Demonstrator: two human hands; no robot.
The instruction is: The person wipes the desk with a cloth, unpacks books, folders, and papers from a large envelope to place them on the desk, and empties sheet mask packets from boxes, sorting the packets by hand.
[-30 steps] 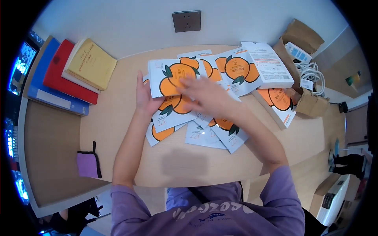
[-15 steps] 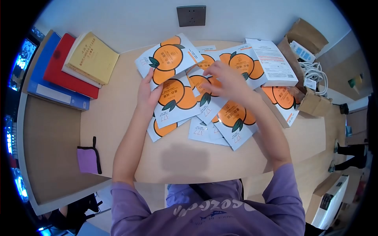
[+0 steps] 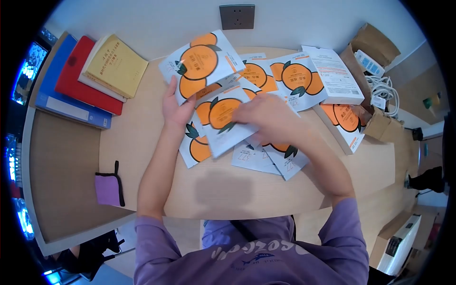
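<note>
My left hand [image 3: 178, 108] grips a few flat white face mask packets [image 3: 199, 62] printed with oranges, raised above the desk. Its thumb lies on their lower left edge. My right hand [image 3: 273, 116] pinches the right side of another face mask packet [image 3: 223, 115], which is tilted below the held ones; its fingertips are partly hidden and a little blurred. Under and around my right hand several more packets [image 3: 298, 78] overlap on the desk. One packet [image 3: 198, 151] pokes out at the lower left of the pile.
A white box [image 3: 335, 76] and an open tray of packets [image 3: 343, 124] lie to the right, against a cardboard box [image 3: 361, 45] with a power strip [image 3: 370, 62]. Books and binders [image 3: 111, 69] stand left on the desk [image 3: 190, 199]. A purple pouch [image 3: 108, 189] lies near the left edge.
My right hand has closed on a packet from the pile and shifted it toward the left hand. My left hand keeps its packets, moved slightly up and left.
</note>
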